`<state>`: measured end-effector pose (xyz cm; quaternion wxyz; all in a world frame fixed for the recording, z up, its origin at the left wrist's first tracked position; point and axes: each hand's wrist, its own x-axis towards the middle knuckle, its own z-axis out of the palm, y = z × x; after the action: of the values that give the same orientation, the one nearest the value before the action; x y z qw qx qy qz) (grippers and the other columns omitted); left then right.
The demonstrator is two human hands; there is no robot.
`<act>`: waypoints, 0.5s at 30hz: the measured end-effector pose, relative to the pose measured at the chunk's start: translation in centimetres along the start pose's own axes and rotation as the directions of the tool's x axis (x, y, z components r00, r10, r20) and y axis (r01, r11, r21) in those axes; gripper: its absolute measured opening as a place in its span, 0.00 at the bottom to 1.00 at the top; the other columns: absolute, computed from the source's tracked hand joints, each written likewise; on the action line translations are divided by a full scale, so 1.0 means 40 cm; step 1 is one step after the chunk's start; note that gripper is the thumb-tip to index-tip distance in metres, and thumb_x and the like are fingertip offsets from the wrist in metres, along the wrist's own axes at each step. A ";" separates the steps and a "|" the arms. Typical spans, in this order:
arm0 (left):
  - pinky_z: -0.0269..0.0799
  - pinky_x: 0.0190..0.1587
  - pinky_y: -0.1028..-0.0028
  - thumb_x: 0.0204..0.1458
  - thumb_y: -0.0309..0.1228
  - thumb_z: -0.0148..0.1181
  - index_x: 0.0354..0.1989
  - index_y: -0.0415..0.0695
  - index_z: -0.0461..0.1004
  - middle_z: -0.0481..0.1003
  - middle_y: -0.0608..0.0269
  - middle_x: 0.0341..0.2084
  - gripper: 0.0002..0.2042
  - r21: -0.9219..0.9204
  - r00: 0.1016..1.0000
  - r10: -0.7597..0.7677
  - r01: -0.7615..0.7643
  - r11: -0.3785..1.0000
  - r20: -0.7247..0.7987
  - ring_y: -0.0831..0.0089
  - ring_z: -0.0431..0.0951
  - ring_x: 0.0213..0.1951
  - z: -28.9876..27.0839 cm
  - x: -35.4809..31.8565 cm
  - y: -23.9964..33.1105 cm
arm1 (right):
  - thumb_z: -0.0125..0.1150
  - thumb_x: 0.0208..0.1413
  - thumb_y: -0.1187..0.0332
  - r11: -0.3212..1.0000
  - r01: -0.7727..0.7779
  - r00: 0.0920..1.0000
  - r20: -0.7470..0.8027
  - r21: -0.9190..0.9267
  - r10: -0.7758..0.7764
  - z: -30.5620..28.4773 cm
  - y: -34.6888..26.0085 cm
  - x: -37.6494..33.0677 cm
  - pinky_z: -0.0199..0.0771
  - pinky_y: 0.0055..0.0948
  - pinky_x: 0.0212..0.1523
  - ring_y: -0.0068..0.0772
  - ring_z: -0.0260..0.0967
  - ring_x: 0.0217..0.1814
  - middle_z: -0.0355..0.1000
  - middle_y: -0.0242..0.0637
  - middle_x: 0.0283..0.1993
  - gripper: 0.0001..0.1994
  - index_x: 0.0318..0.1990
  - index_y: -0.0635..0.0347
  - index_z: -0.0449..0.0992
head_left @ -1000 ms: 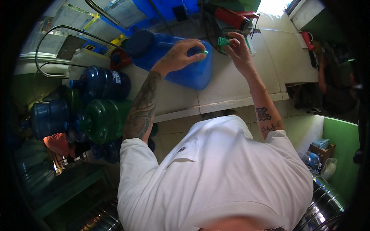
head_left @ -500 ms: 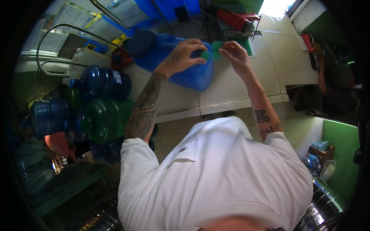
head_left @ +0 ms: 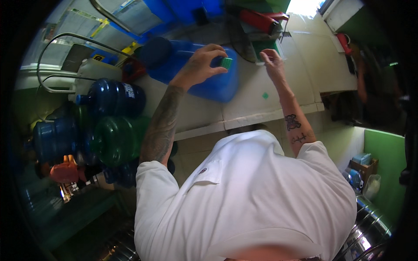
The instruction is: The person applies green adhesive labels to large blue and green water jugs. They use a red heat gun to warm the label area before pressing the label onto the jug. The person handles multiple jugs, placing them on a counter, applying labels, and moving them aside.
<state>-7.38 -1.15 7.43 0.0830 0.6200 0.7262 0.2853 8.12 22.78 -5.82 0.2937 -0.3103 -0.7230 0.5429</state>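
Observation:
My left hand (head_left: 204, 61) is above the blue jug (head_left: 211, 85), thumb and fingers closed on a small green gridded piece (head_left: 226, 63). The jug lies on its side on the counter, its dark blue cap (head_left: 156, 53) toward the left. To the right of it, my right hand (head_left: 273, 61) has thumb and forefinger drawn together beside a tray of green sheets (head_left: 264, 45). What those fingertips hold, if anything, is too small to make out. A small green diamond-shaped piece (head_left: 265, 95) lies on the pale counter (head_left: 291, 69) nearer to me.
Several large water bottles, among them a dark blue one (head_left: 116, 96) and a green one (head_left: 119, 141), are stacked at left. Near a curved metal tube (head_left: 69, 35) stands a whitish jug (head_left: 92, 74). A red heat-gun-like tool (head_left: 257, 21) rests at the back.
The green sheet that showed between my hands is gone from there. My right hand has moved a little right, and a green diamond-shaped piece now shows on the counter.

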 end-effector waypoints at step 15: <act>0.64 0.68 0.62 0.48 0.36 0.76 0.51 0.48 0.79 0.73 0.65 0.60 0.22 0.054 0.997 -0.069 0.066 0.996 0.047 0.62 0.71 0.63 -0.001 0.004 0.012 | 0.63 0.58 0.64 0.518 0.166 0.912 0.331 -0.839 0.244 -0.086 0.601 -0.297 0.77 0.43 0.49 0.45 0.71 0.56 0.73 0.42 0.48 0.08 0.43 0.52 0.79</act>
<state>-7.00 -0.99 7.74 0.0939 0.6039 0.7517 0.2477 21.41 20.98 -29.29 -0.0674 -0.3096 -0.9319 0.1765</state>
